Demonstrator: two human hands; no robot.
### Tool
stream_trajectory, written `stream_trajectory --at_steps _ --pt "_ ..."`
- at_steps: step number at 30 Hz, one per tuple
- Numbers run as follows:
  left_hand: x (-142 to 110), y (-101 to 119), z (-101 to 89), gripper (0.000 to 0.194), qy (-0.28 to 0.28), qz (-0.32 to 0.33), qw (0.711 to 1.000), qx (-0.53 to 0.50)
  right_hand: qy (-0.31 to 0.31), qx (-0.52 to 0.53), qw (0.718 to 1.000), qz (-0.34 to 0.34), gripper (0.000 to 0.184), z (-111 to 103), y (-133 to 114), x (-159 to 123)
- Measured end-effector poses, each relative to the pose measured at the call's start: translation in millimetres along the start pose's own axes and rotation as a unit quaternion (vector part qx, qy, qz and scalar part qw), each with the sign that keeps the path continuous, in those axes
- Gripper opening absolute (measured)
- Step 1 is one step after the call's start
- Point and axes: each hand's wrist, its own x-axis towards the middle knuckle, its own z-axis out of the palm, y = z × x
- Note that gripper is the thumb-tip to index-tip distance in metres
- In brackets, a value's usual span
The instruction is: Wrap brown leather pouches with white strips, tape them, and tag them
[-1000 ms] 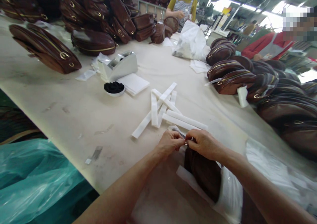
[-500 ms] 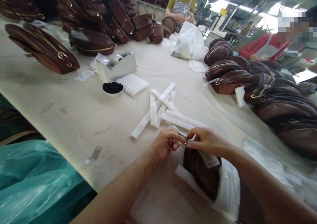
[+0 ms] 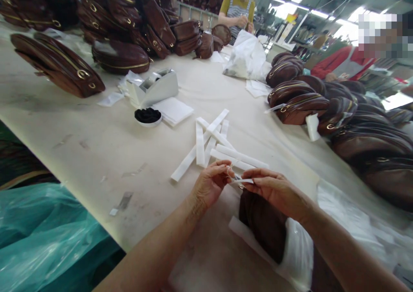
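Note:
A dark brown leather bag (image 3: 263, 227) lies close in front of me, white wrapping (image 3: 298, 251) around its near end. Above its far end, my left hand (image 3: 213, 182) pinches a thin white string (image 3: 229, 169) that forms a small loop. My right hand (image 3: 271, 188) is closed on a small white tag (image 3: 242, 181), seen nearly edge-on. Just under the fingers shows a metal ring (image 3: 241, 187) on the bag. Whether the string passes through the ring I cannot tell.
White strips (image 3: 201, 141) lie crossed beyond my hands. Farther left are a tape dispenser (image 3: 153, 89) and a dish of black bands (image 3: 147, 116). Brown bags (image 3: 297, 100) are heaped right and back left. Two people work across the table; teal plastic (image 3: 48, 236) hangs at left.
The white tag, which hung down over the bag, is now held up level between my hands. My left hand has risen slightly, and the string loop shows more plainly.

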Motion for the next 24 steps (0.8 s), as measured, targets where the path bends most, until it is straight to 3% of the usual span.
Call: stream_trajectory --at_steps 3,6,13,18,21,24 --pt "1 -1 -0.8 0.032 0.003 -0.006 1.0 -0.016 0.016 -0.026 0.999 -0.035 0.03 0 8 -1" --pt "1 -1 1.5 0.045 0.024 -0.012 1.0 0.016 0.077 -0.087 0.99 -0.074 0.028 8 13 0" --pt "-6 0 7.9 0.069 0.044 0.015 0.998 0.048 0.182 -0.149 0.969 -0.074 0.043 25 14 8" --pt "-5 1 6.2 0.084 0.043 0.025 0.996 0.075 0.148 -0.314 0.932 -0.102 0.039 23 19 12" --pt "-3 2 3.3 0.087 0.034 0.075 0.982 0.168 0.127 -0.426 0.886 -0.133 0.035 24 17 15" --pt "-1 2 -0.6 0.08 0.026 0.123 0.951 0.281 0.1 -0.489 0.857 -0.13 0.032 29 12 16"
